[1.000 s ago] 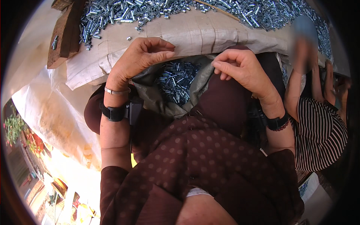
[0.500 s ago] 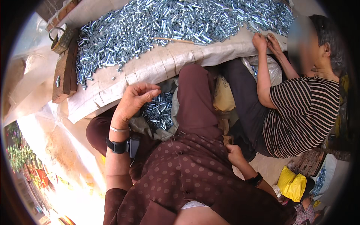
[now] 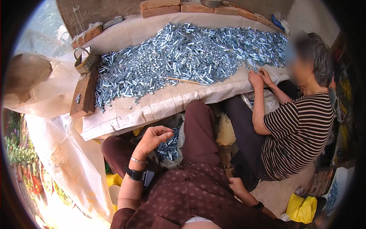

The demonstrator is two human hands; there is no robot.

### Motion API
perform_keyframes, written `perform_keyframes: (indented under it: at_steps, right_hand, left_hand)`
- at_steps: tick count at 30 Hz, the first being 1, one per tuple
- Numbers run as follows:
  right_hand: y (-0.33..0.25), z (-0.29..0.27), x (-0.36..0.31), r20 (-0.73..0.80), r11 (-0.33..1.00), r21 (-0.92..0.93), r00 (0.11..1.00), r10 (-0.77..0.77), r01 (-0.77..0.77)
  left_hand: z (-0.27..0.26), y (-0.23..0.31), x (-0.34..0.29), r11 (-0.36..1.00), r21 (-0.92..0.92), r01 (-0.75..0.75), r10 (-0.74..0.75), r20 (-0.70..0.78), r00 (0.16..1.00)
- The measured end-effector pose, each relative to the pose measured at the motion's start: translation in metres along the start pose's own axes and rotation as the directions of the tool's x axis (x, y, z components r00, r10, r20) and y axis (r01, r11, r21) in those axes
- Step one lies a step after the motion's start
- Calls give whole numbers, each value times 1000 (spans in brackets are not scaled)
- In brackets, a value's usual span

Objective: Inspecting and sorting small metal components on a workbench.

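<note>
My left hand is held above an open sack between my knees, thumb and fingertips drawn together in a pinch. Whether anything small is between them cannot be made out. Inside the sack lie many short, shiny metal pins. My right hand rests low beside my right hip, its fingers curled closed against the edge of my dotted shirt. What it holds, if anything, is hidden. Ahead of me, a large heap of similar silvery metal pieces covers a cloth-topped table.
Bricks edge the table, with a small woven basket on the left one. A thin wooden stick lies at the heap's front. To my right sits a co-worker, hands together at the table edge. Yellow bags lie behind them.
The view has tilted up, so the table's back edge and its bricks now show. My left hand keeps its pinch over the sack, and my right hand stays at my hip.
</note>
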State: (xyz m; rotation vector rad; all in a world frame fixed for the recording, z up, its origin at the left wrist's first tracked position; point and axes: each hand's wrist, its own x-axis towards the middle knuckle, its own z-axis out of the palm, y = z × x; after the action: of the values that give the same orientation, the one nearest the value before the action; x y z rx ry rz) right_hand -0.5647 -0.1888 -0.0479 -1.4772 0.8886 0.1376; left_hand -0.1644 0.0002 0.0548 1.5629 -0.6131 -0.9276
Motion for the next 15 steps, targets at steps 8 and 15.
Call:
perform_keyframes:
  at_steps: [8, 15]
  right_hand:
    - [-37, 16, 9, 81, 962, 269, 997, 18, -39]
    - [-63, -28, -4, 72, 984, -123, 988, 139, -129]
  left_hand:
    - [-1, 0, -16, 999, -49, -24, 22, -39, 999]
    - [10, -16, -13, 996, -84, -15, 17, 22, 1000]
